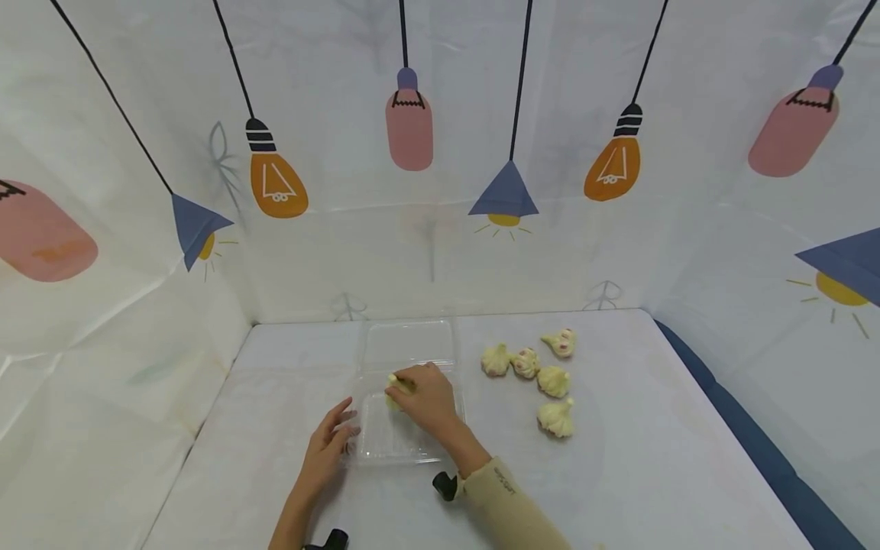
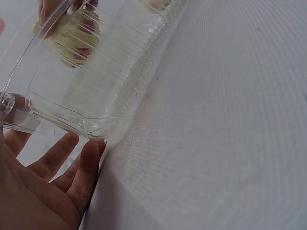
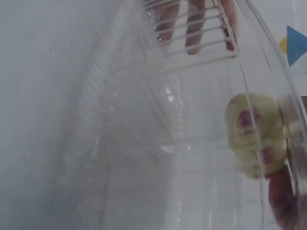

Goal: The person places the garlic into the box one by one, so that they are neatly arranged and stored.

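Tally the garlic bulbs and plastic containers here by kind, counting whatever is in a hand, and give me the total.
Garlic bulbs: 6 (5 on the table, 1 in the right hand)
Clear plastic clamshell container: 1
Total: 7

Pale garlic bulb, purple-patched, is pinched in right hand. Clear plastic box lies open below, beside left hand.

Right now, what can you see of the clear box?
The box looks like thin, see-through plastic with ribbed walls. It lies open on the table, its lid laid back on the far side. The left hand seems to touch its left side; the right hand holds garlic over or inside it.
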`<state>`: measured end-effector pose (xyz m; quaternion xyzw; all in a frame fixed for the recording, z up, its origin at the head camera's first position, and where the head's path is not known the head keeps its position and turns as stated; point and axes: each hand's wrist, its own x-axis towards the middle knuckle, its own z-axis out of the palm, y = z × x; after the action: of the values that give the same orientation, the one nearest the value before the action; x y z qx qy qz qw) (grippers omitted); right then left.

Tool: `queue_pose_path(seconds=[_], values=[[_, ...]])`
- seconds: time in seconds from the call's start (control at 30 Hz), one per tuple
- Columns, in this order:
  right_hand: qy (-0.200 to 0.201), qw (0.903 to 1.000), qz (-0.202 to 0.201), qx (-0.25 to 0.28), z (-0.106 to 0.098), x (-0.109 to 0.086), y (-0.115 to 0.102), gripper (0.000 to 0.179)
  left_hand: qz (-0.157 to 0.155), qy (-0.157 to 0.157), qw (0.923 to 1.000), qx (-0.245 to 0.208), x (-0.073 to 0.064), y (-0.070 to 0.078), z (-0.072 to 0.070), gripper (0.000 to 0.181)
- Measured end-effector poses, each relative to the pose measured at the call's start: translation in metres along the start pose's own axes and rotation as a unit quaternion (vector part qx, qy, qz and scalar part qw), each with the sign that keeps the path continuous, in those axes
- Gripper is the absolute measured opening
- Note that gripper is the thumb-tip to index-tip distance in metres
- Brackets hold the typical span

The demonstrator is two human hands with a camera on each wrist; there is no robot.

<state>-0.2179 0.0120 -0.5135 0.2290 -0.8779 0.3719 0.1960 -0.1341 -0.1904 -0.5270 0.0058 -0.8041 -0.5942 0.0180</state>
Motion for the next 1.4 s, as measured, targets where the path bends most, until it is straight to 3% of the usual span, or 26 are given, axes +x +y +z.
queue_pose_path(seconds=[0.27, 0.53, 0.7, 0.97, 1.4], values=[[-0.014, 0.9998, 0.011, -0.008, 0.01, -0.001, -0.007, 0.029, 0.012, -0.005, 0.9999, -0.003, 0.002, -0.008, 0.0, 0.046], [-0.041, 0.9987, 0.028, -0.005, 0.015, 0.001, -0.013, 0.03, 0.017, 0.002, 0.9997, -0.016, 0.011, -0.045, 0.005, 0.045], [-0.052, 0.998, 0.035, -0.01, 0.024, 0.006, -0.014, 0.031, -0.002, 0.015, 0.9999, -0.002, 0.012, -0.046, 0.004, 0.045], [-0.051, 0.9981, 0.036, 0.002, 0.033, 0.006, -0.016, 0.029, -0.006, 0.016, 0.9998, -0.006, 0.012, -0.043, 0.004, 0.044], [-0.065, 0.9968, 0.046, 0.007, 0.042, 0.004, -0.017, 0.028, 0.019, 0.005, 0.9996, -0.02, 0.011, -0.04, 0.007, 0.044]])
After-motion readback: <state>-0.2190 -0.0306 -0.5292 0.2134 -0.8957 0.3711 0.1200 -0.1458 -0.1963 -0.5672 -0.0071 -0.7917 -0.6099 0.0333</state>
